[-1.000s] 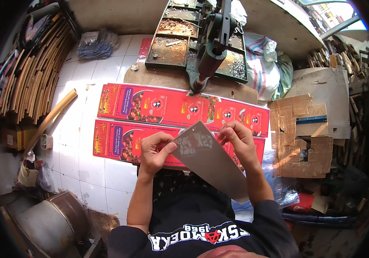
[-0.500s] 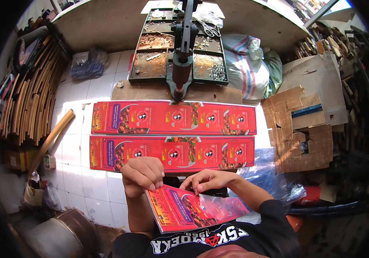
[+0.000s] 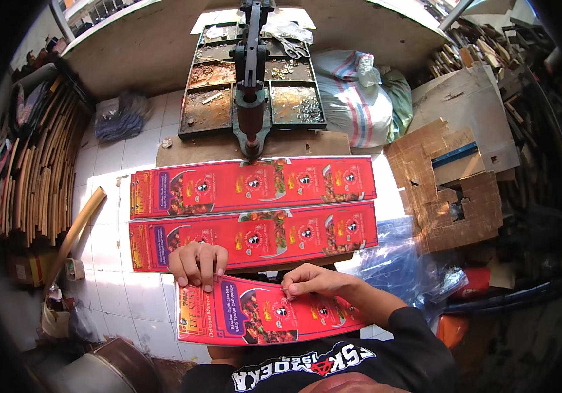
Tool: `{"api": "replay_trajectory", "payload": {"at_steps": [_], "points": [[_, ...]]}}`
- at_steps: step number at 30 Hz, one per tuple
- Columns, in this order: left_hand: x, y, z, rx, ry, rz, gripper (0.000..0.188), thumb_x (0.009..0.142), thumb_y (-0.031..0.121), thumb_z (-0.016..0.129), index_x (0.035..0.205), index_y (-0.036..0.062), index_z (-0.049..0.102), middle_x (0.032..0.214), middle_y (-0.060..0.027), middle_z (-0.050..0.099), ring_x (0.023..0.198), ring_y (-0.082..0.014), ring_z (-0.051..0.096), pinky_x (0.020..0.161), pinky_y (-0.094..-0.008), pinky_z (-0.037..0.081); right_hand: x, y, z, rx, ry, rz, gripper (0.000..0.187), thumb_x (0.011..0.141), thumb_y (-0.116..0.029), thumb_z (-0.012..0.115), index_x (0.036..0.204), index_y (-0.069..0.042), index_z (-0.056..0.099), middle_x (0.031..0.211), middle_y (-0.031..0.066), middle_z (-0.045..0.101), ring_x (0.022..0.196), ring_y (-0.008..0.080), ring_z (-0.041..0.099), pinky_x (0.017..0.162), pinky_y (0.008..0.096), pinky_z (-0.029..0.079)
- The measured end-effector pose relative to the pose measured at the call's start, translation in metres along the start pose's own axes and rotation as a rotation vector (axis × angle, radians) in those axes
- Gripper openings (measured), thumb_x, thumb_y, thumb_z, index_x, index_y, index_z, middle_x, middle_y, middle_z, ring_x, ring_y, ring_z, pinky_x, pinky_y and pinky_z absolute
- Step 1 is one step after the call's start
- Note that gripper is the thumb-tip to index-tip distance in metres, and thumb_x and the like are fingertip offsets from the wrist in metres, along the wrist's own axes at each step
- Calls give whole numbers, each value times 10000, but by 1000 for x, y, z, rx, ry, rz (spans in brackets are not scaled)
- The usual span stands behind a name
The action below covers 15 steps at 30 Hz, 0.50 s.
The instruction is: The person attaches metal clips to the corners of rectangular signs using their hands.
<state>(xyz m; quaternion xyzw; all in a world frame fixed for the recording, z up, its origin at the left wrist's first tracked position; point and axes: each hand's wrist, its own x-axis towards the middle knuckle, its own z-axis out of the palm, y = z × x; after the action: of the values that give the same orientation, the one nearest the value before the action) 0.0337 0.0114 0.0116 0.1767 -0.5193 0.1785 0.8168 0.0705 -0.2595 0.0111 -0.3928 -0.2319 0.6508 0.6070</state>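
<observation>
White tiled floor (image 3: 147, 304); two red printed panels (image 3: 228, 190) laid out ahead. Left hand (image 3: 197, 263) clamps third panel (image 3: 262, 314) by top edge; right hand (image 3: 317, 281) bunched there, pinch unclear.

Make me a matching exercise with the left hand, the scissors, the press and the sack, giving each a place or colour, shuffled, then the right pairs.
Things
1. left hand
2. scissors
3. press
4. sack

Places or colours
A. at the far end of the tray
B. white with red and blue stripes
C. holding the nearest red panel near its left end
D. dark, standing between the tray's two sides

Pairs: 1-C; 2-A; 3-D; 4-B
</observation>
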Motion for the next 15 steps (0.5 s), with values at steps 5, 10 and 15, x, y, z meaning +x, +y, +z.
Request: {"api": "replay_trajectory", "payload": {"at_steps": [5, 10, 15], "points": [[-6, 1, 19, -52, 238, 96, 29, 970, 123, 550, 983, 118, 575, 786, 0, 522, 676, -142, 645, 787, -376, 454, 11, -1, 16, 9, 61, -6, 270, 962, -274, 602, 857, -27, 623, 833, -20, 580, 836, 49, 510, 796, 242, 409], [-12, 10, 26, 14, 432, 76, 283, 992, 136, 485, 1271, 90, 507, 859, -38, 508, 705, -165, 627, 812, -379, 417, 21, 14, 26, 105, 121, -47, 257, 957, -265, 608, 857, -28, 622, 846, -14, 589, 841, 56, 520, 806, 249, 417], [-45, 19, 12, 125, 417, 125, 367, 989, 215, 518, 1324, 86, 444, 948, -74, 544, 804, -220, 646, 801, -422, 403, 22, 17, 29, 66, 186, -43, 246, 953, -264, 618, 853, -39, 624, 859, -13, 609, 836, 49, 532, 791, 236, 423]]}}
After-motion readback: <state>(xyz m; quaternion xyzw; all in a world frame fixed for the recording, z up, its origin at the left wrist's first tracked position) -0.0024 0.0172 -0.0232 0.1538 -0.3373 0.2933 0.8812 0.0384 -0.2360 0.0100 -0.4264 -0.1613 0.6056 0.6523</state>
